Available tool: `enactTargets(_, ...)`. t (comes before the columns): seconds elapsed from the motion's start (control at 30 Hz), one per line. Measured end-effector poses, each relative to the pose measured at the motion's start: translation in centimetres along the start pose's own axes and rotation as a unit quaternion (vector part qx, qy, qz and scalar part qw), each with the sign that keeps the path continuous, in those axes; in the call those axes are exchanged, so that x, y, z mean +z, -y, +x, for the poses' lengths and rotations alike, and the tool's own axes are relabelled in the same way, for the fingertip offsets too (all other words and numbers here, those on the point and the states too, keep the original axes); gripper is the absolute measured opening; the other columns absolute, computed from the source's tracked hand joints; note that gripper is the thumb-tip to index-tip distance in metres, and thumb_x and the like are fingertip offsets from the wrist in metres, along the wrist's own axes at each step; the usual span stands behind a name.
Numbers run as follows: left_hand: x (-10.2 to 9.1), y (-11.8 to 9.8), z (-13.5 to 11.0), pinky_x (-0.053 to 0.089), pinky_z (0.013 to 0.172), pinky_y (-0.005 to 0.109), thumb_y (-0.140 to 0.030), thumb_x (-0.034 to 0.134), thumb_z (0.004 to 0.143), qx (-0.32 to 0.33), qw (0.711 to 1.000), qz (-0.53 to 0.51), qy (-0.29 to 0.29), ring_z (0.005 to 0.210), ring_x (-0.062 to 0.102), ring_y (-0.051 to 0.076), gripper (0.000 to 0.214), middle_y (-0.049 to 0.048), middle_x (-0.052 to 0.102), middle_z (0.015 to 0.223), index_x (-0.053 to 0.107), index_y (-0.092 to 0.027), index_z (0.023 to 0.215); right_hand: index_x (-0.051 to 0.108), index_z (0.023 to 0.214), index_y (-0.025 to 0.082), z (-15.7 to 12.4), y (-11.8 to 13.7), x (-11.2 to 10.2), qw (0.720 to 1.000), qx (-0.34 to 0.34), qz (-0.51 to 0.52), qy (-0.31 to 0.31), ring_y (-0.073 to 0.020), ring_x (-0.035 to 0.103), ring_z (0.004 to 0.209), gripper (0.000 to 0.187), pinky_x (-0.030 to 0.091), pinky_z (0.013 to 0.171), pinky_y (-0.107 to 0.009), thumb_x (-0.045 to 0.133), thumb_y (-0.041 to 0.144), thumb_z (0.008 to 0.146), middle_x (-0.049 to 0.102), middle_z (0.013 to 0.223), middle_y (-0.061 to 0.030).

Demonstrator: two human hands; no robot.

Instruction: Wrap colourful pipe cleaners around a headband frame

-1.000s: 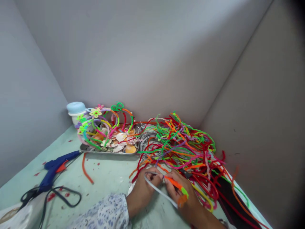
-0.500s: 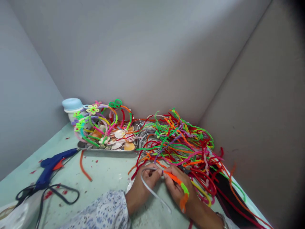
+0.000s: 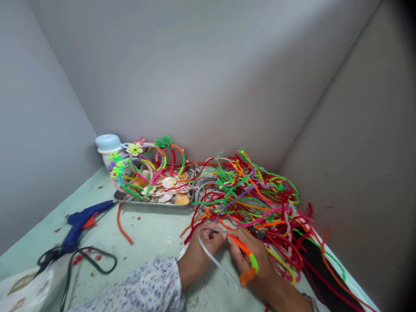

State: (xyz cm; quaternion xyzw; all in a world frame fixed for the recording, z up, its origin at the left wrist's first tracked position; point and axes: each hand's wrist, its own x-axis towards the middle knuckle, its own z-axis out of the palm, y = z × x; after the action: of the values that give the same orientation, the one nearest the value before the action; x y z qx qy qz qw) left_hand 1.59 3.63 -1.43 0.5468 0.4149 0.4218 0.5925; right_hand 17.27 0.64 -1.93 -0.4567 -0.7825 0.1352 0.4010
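Here I am, my left hand [image 3: 206, 252] closed on a white headband [image 3: 216, 269], my right hand [image 3: 251, 264] pinching an orange pipe cleaner [image 3: 241, 245] against it!

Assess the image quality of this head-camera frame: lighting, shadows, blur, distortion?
Head view: soft, even light without glare; only a faint shadow under the metal tray; the top-right corner falls dark; wide-angle bending tilts the walls; the left hand and right hand, gripping the orange pipe cleaner, look slightly soft but readable.
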Motion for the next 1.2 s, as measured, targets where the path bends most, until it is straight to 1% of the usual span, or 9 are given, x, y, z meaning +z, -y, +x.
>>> enactTargets(0.1, 0.09, 0.0, 0.1, 0.037, 0.053, 0.022, -0.025, 0.062, 0.075, -0.012, 1.0, -0.011, -0.006, 0.05, 0.046, 0.01, 0.016, -0.0042, 0.051, 0.05, 0.059, -0.015, 0.062, 0.06, 0.099, 0.02, 0.0, -0.02, 0.06, 1.0, -0.023, -0.013, -0.009, -0.0193, 0.064, 0.077, 0.02, 0.054, 0.07, -0.031, 0.044, 0.014, 0.089, 0.065, 0.085, -0.0064)
enactTargets(0.2, 0.18, 0.07, 0.13, 0.037, 0.053, 0.022, -0.025, 0.062, 0.074, -0.009, 1.0, -0.01, -0.012, 0.048, 0.044, 0.01, 0.015, -0.0053, 0.047, 0.047, 0.059, -0.015, 0.063, 0.058, 0.102, 0.02, 0.03, -0.09, 0.17, 0.999, -0.042, -0.02, -0.013, -0.0198, 0.064, 0.079, 0.022, 0.054, 0.068, -0.03, 0.043, 0.012, 0.088, 0.065, 0.087, -0.0072)
enactTargets(0.3, 0.26, -0.12, 0.06, 0.036, 0.053, 0.022, -0.025, 0.061, 0.075, -0.008, 1.0, -0.004, -0.018, 0.047, 0.041, 0.01, 0.016, -0.0069, 0.041, 0.044, 0.057, -0.016, 0.062, 0.057, 0.101, 0.019, 0.01, -0.19, 0.29, 0.998, -0.054, -0.038, -0.022, -0.0196, 0.064, 0.077, 0.022, 0.053, 0.065, -0.03, 0.042, 0.011, 0.088, 0.064, 0.085, -0.0069)
enactTargets(0.43, 0.25, -0.37, -0.04, 0.033, 0.051, 0.023, -0.028, 0.06, 0.076, -0.026, 0.999, 0.018, -0.019, 0.044, 0.038, 0.01, 0.019, -0.0081, 0.037, 0.041, 0.056, -0.016, 0.062, 0.056, 0.102, 0.019, -0.11, -0.38, 0.48, 0.995, -0.068, -0.063, -0.036, -0.0195, 0.063, 0.074, 0.022, 0.052, 0.064, -0.03, 0.042, 0.011, 0.087, 0.063, 0.083, -0.0063)
enactTargets(0.57, 0.17, -0.15, 0.08, 0.029, 0.049, 0.023, -0.032, 0.062, 0.075, -0.042, 0.999, 0.027, -0.021, 0.044, 0.035, 0.009, 0.022, -0.0084, 0.037, 0.042, 0.054, -0.016, 0.062, 0.055, 0.097, 0.02, -0.15, -0.49, 0.79, 0.993, -0.07, -0.089, -0.04, -0.0196, 0.062, 0.074, 0.019, 0.052, 0.063, -0.03, 0.041, 0.011, 0.088, 0.061, 0.081, -0.0061)
enactTargets(0.7, 0.19, -0.01, 0.23, 0.025, 0.047, 0.023, -0.036, 0.063, 0.073, -0.059, 0.998, 0.026, -0.018, 0.042, 0.031, 0.007, 0.024, -0.0085, 0.037, 0.043, 0.055, -0.015, 0.063, 0.055, 0.092, 0.019, -0.07, -0.31, 0.92, 0.988, -0.077, -0.123, -0.045, -0.0186, 0.061, 0.067, 0.016, 0.05, 0.058, -0.029, 0.04, 0.012, 0.089, 0.06, 0.077, -0.0046)
enactTargets(1.0, 0.29, -0.29, 0.13, 0.022, 0.044, 0.023, -0.04, 0.062, 0.071, -0.083, 0.996, 0.021, -0.018, 0.039, 0.029, 0.006, 0.028, -0.0085, 0.038, 0.042, 0.054, -0.015, 0.062, 0.056, 0.098, 0.017, -0.18, -0.17, 0.82, 0.979, -0.098, -0.174, -0.038, -0.0191, 0.063, 0.069, 0.018, 0.05, 0.058, -0.029, 0.039, 0.013, 0.092, 0.061, 0.08, -0.0063)
enactTargets(1.2, 0.49, -0.74, 0.1, 0.021, 0.044, 0.023, -0.041, 0.063, 0.07, -0.096, 0.995, 0.013, -0.03, 0.039, 0.028, 0.006, 0.03, -0.0086, 0.037, 0.041, 0.053, -0.015, 0.059, 0.058, 0.094, 0.017, -0.04, -0.07, 0.72, 0.977, -0.095, -0.189, -0.032, -0.0182, 0.062, 0.065, 0.022, 0.049, 0.056, -0.029, 0.036, 0.014, 0.093, 0.061, 0.076, -0.0055)
